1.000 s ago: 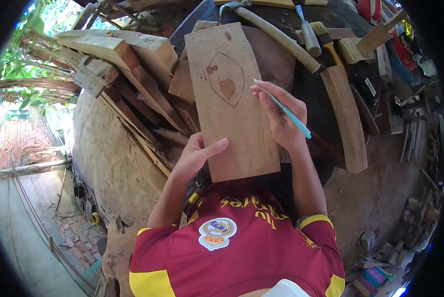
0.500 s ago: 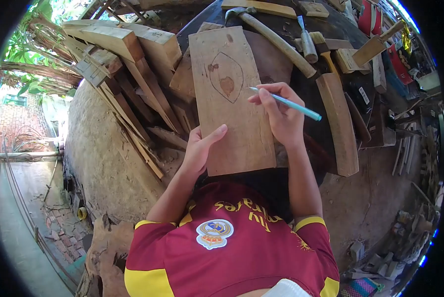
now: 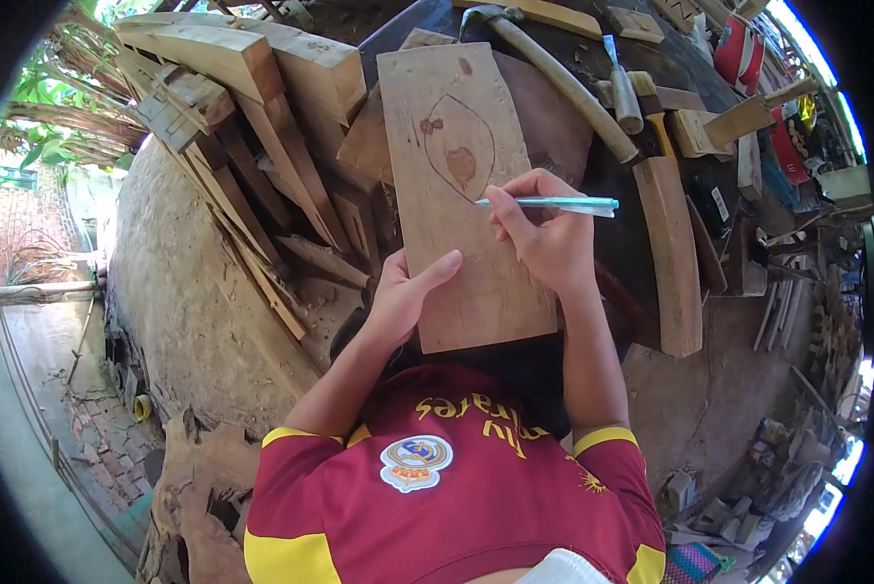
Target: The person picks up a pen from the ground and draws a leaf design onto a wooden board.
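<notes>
A flat wooden board lies tilted in front of me, with a pointed oval outline drawn on its upper half and dark brown patches inside the line. My left hand grips the board's left edge, thumb on top and the fingers hidden beneath. Pinched in my right hand is a light-blue pen, its tip at the lower point of the drawn outline. The side of that hand is over the board's right part.
A hammer, a chisel and a brush lie on the dark table beyond the board. Thick wooden pieces stand at the left. A curved wooden block lies at the right.
My right hand has moved the pen tip down and left, from beside the outline to its lower point. The pen now lies more level. My left hand still grips the board.
</notes>
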Action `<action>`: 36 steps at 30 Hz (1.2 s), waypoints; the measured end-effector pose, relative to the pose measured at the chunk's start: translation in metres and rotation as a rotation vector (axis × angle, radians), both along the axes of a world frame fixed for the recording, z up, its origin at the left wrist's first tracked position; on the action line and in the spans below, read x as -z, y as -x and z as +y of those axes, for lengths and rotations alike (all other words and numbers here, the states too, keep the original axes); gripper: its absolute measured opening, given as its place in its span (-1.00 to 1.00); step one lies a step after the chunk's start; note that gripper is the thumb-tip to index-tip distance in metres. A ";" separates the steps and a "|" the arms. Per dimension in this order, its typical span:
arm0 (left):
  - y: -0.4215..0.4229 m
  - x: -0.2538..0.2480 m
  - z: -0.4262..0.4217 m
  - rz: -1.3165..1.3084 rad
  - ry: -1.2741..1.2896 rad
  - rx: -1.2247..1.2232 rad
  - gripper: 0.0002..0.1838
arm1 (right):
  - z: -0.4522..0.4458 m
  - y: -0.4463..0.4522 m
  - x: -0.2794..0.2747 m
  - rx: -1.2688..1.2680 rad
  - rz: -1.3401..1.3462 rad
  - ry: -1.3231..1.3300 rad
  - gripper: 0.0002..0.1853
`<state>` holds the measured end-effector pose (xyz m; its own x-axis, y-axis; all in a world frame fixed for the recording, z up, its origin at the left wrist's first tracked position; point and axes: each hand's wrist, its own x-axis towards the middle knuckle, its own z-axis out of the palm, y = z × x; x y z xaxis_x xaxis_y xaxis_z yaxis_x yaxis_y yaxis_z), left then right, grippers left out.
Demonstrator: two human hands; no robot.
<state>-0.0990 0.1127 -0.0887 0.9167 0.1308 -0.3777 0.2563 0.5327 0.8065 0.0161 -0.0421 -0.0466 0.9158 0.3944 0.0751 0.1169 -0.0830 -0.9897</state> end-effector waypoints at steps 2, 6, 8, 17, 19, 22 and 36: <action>-0.001 -0.001 0.001 0.003 -0.003 -0.003 -0.58 | 0.001 -0.001 0.000 0.002 -0.005 0.009 -0.84; -0.001 0.002 0.005 0.018 -0.015 0.011 -0.58 | 0.005 -0.001 0.000 0.009 -0.021 -0.007 -0.83; -0.001 0.003 0.005 0.021 -0.008 0.013 -0.58 | 0.005 0.000 0.001 0.021 -0.035 -0.014 -0.83; -0.003 0.001 0.005 -0.012 -0.042 0.008 -0.60 | -0.003 0.000 0.003 0.084 0.049 -0.247 -0.88; -0.005 0.004 0.013 -0.031 -0.068 0.044 -0.60 | -0.004 0.004 0.004 0.105 0.032 -0.284 -0.85; -0.013 0.002 0.027 -0.059 -0.100 0.063 -0.61 | -0.005 -0.002 0.018 0.078 -0.046 -0.356 -0.80; -0.030 -0.011 0.067 -0.097 -0.201 -0.008 -0.66 | 0.010 0.004 -0.001 0.115 0.017 -0.175 -0.81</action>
<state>-0.0693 0.1797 -0.0778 0.9461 0.2022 -0.2530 0.1684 0.3604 0.9175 0.0124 -0.0320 -0.0461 0.9559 0.2691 0.1176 0.1000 0.0783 -0.9919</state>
